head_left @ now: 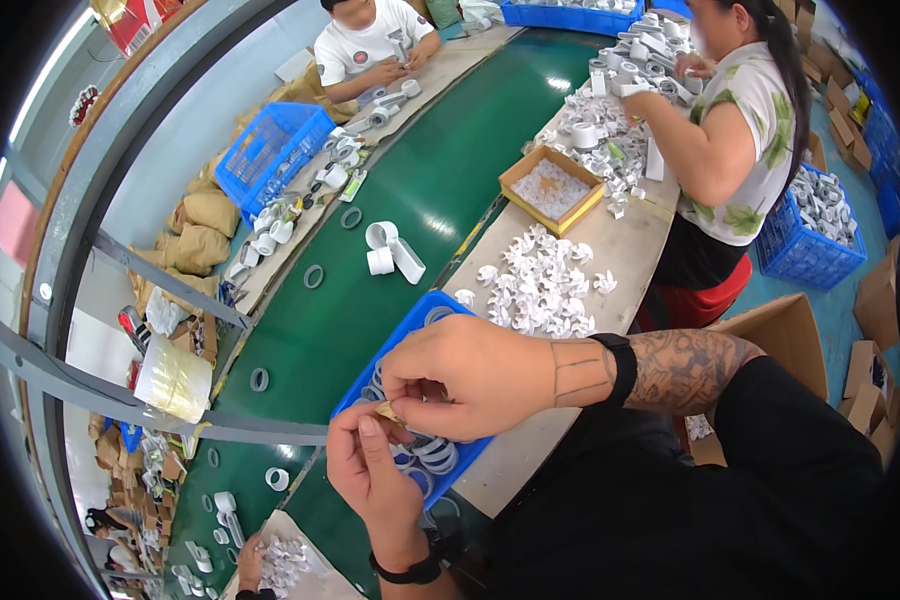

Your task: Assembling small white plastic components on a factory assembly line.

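Note:
My right hand [475, 375] reaches in from the right over a blue tray [388, 350], its fingers curled and pinched together. Below it, my left hand [370, 465] is raised, with thumb and fingertips pinched too. The two sets of fingertips meet around a small tan piece [388, 410], mostly hidden by my fingers, so its kind cannot be made out. Grey rings [438, 458] fill the tray underneath both hands. Small white bladed wheels [535, 285] lie in a loose heap on the bench beyond my right hand.
A green conveyor belt [370, 270] runs past on the left, carrying grey rings and white pipe-like parts [395, 252]. A yellow box [550, 190] holds small clear bits. Two people work farther along; another hand [251, 562] is at lower left. A metal frame bar [260, 428] crosses at left.

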Demonstrator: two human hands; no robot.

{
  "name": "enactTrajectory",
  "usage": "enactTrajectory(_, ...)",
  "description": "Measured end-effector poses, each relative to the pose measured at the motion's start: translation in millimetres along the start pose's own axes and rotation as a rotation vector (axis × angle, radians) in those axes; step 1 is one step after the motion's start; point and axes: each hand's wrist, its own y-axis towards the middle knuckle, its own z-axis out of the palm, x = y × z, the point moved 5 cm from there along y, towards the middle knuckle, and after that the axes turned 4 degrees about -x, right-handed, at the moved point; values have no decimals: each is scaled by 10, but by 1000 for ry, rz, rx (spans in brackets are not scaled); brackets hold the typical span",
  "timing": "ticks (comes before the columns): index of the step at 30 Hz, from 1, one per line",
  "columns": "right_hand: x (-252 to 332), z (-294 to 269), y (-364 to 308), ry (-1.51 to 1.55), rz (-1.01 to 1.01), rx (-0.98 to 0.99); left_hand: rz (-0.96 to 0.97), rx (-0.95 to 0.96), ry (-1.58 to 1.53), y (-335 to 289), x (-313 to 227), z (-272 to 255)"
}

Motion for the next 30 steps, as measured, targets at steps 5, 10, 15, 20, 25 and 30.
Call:
enactTrajectory(5, 16, 4, -31, 87, 90, -84, -78, -31, -86, -37, 41, 117)
enactTrajectory(10, 4, -46, -41, 210, 137, -53, -248, 191, -577, -62, 144, 123)
enactTrajectory(15, 1, -3, -20, 175, 50, -16, -562, 311, -1013, -146, 195, 182)
enactTrajectory(20, 29, -15, 7, 165, 4, 57, -579, 354, -1079, -173, 115, 249)
enactTrajectory(25, 58, -8, 2, -69, -82, 97, 13, 22, 24, -61, 14, 35)
enactTrajectory(30, 70, 50, -51, -179, -142, 153, 283, 97, 333, 7, -154, 23)
